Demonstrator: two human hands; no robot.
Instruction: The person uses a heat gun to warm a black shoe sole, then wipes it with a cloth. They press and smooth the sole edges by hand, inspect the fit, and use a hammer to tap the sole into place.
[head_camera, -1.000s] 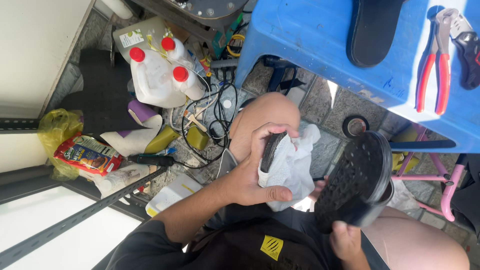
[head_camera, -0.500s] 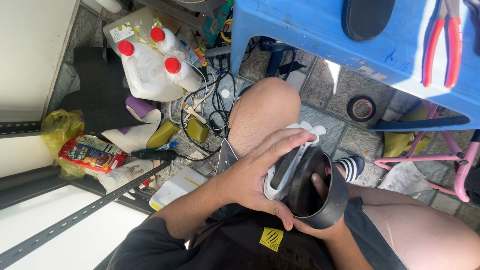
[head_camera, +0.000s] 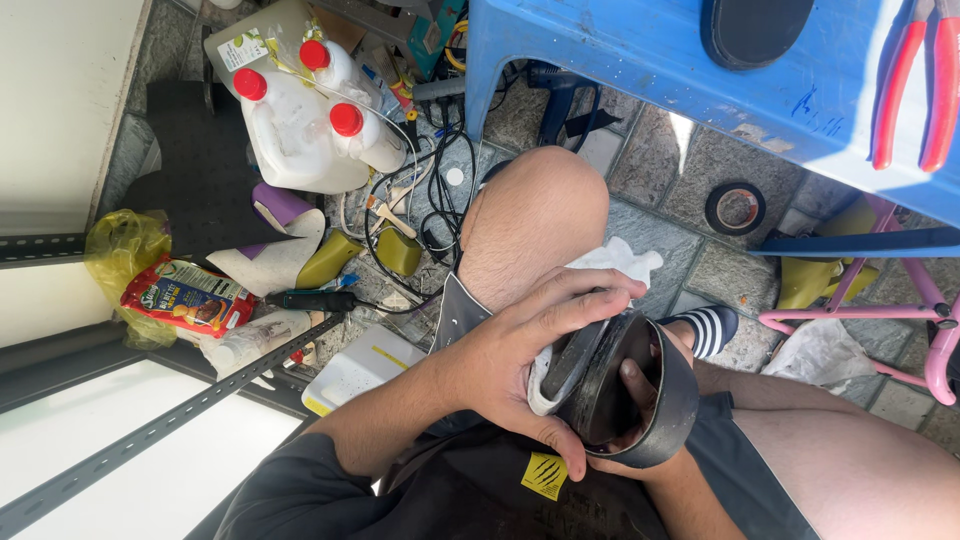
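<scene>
Both hands' grip on one black shoe (head_camera: 640, 400), one white cloth (head_camera: 610, 262), three red-capped jugs (head_camera: 300, 120)

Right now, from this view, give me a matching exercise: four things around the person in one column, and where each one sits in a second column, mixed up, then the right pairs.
Things:
1. black shoe
2. red-handled pliers
3. roll of tape
4. white jugs with red caps

Places:
A. on the paved floor under the edge of the blue table
B. held between both hands, left hand pressing a white cloth against it
C. on the blue table, at the far right
D. on the floor at the upper left, beside tangled cables

Pairs: 1-B, 2-C, 3-A, 4-D
</scene>
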